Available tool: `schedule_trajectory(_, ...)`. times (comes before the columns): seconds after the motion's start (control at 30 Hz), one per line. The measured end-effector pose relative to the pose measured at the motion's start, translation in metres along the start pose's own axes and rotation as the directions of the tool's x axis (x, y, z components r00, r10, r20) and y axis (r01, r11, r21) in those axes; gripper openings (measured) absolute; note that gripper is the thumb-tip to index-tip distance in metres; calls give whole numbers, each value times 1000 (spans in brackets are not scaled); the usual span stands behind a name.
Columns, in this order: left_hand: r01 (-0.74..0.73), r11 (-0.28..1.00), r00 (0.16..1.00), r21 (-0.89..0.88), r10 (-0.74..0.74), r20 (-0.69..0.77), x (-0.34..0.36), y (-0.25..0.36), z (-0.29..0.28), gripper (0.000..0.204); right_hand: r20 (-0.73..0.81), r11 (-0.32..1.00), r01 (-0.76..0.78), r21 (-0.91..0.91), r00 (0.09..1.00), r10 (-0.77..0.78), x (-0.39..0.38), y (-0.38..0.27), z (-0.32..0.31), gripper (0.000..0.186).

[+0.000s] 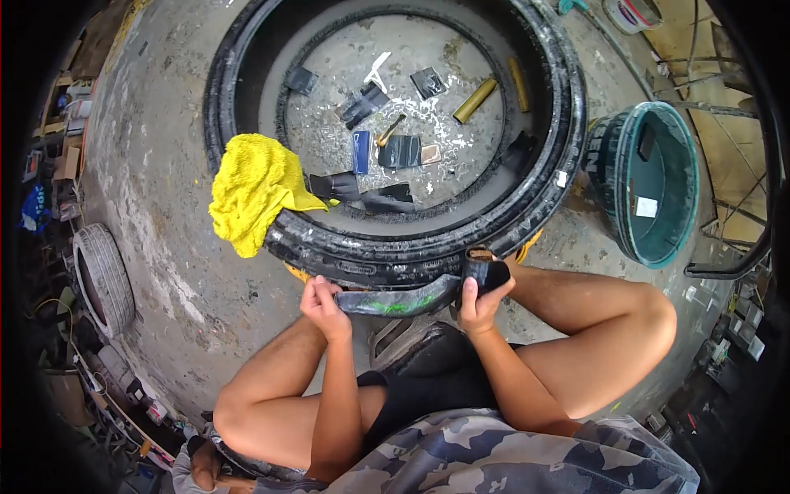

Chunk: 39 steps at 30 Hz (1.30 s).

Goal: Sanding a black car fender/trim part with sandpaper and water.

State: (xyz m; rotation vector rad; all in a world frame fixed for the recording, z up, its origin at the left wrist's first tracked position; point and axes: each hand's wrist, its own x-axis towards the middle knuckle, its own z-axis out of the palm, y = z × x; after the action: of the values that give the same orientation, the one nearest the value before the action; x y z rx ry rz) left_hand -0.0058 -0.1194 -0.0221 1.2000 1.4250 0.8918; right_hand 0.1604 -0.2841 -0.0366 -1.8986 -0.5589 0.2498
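I sit on the ground with my knees apart. A black rubber inner-tube strip [403, 301] with green marks stretches between both hands. My left hand [323, 306] pinches its left end. My right hand [480, 298] grips the folded right end. Just beyond my hands lies a large black tyre [387, 247] flat on the concrete floor. A yellow cloth [251, 189] hangs over the tyre's left side. Inside the tyre's ring lie several black rubber patches [399, 151], a blue piece [360, 151] and a brass-coloured tube [475, 100].
A green round tub [650, 185] stands at the right. A smaller tyre [103, 276] lies at the left near cluttered shelves. A low stool or frame [395, 333] sits between my legs. A white container [629, 12] is at the top right.
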Motion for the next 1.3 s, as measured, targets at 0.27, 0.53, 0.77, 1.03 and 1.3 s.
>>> schedule_trajectory(0.27, 106, 994, 979, 2, -104, -177, -3, 9, -2, 42, 105, 997, 51, 57, 993, -57, -5, -3, -11, 57)
schedule_trajectory(0.53, 172, 984, 963, 51, -158, -218, -6, 19, 0, 43, 43, 1000, 14, 17, 999, -15, -9, -9, -13, 58)
schedule_trajectory(0.77, 144, 988, 977, -55, -151, -150, 4, 17, 12, 45, 98, 991, 68, -119, 994, -57, -12, -1, -14, 69)
schedule_trajectory(1.03, 186, 981, 953, 59, -166, -255, 3, 14, 4, 50, 32, 988, -100, 118, 995, 97, -16, -3, -17, 54)
schedule_trajectory(1.3, 180, 981, 981, -72, -185, -63, 4, 21, -9, 46, 116, 994, 50, 96, 991, -61, 5, -36, -22, 77)
